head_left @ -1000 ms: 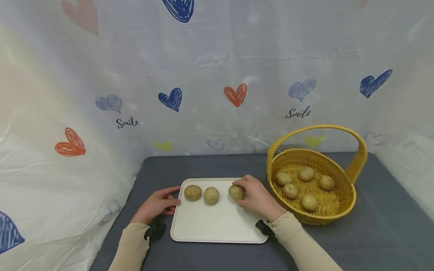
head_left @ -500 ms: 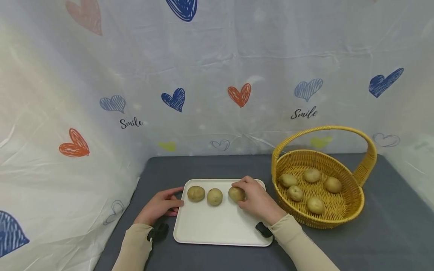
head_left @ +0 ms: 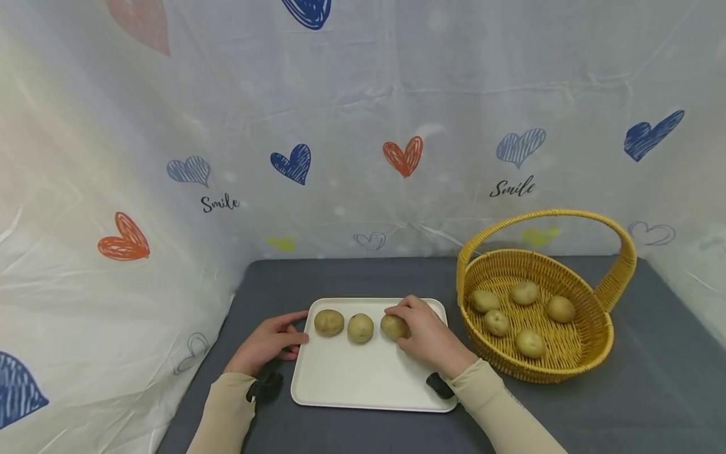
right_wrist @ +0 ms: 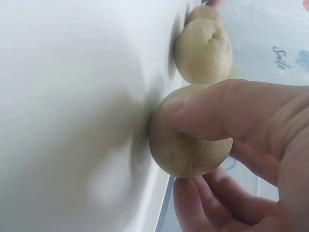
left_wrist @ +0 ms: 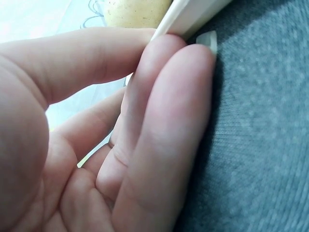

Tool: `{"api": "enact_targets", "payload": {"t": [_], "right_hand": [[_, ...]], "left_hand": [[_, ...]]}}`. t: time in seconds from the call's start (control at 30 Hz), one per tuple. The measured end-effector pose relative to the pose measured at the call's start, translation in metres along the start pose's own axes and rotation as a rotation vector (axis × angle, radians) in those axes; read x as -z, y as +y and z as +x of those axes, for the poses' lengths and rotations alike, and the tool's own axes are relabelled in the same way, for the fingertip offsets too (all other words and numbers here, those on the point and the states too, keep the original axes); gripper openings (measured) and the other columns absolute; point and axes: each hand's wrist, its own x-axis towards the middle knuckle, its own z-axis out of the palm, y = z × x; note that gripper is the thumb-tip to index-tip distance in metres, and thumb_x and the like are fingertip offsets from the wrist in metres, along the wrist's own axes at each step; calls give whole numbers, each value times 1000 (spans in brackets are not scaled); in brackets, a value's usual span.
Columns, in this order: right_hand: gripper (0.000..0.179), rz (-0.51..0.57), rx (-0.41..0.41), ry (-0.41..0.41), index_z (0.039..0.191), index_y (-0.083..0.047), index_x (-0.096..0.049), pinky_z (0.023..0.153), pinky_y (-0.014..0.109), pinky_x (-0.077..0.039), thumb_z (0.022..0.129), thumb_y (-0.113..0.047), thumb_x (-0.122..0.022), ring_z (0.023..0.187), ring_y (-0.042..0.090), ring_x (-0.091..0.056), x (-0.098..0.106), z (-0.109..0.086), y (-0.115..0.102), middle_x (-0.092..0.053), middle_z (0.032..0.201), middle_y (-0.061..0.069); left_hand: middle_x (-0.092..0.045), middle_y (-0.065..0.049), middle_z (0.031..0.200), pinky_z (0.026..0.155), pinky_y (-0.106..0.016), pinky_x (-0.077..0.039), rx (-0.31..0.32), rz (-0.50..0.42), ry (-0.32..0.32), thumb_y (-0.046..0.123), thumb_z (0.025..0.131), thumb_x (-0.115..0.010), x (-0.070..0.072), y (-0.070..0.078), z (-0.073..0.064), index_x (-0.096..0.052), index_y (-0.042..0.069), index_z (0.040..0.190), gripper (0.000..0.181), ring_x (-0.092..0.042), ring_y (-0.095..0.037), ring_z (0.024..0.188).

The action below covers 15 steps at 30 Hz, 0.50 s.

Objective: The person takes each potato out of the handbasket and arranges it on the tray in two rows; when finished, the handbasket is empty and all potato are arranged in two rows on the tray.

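Observation:
A white tray point(head_left: 363, 381) lies on the dark table with three potatoes in a row along its far side. My right hand point(head_left: 428, 334) grips the rightmost potato point(head_left: 392, 326), thumb on its near side and fingers around the far side; in the right wrist view this potato point(right_wrist: 188, 154) sits on or just above the tray surface. Beside it stand the middle potato point(head_left: 360, 328) and the left potato point(head_left: 329, 323). At the tray's left edge my left hand point(head_left: 263, 343) pinches the rim point(left_wrist: 176, 19) between thumb and fingertips.
A yellow wicker basket point(head_left: 598, 340) with a tall handle stands right of the tray, close to my right forearm. Several potatoes point(head_left: 524, 293) lie inside it. Behind the grey table point(head_left: 340, 277) hangs a white curtain point(head_left: 340, 208) printed with hearts.
My right hand has slid its potato slightly left, narrowing the gap to the middle potato. The left hand stays at the tray's edge. The head view has shifted a little.

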Motion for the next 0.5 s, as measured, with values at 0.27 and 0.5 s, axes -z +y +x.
{"api": "enact_targets", "payload": {"t": [0.27,0.5], "right_hand": [[54,31,-11,-3,131,-8,-77,95,40,-59,79,2,-87,108,20,-67,1,0,0,-67,115,4],[56,36,-20,-4,133,-6,-75,97,41,-58,79,-5,-89,109,21,-68,2,2,0,-69,118,6]], "left_hand": [[-69,-10,90,70,-35,-64,-5,-8,-19,22,94,-86,1,0,0,-59,20,157,68,-68,-21,77],[-68,-10,91,70,-34,-64,-6,-20,-30,22,94,-85,2,-2,2,-58,20,157,69,-67,-21,78]]}}
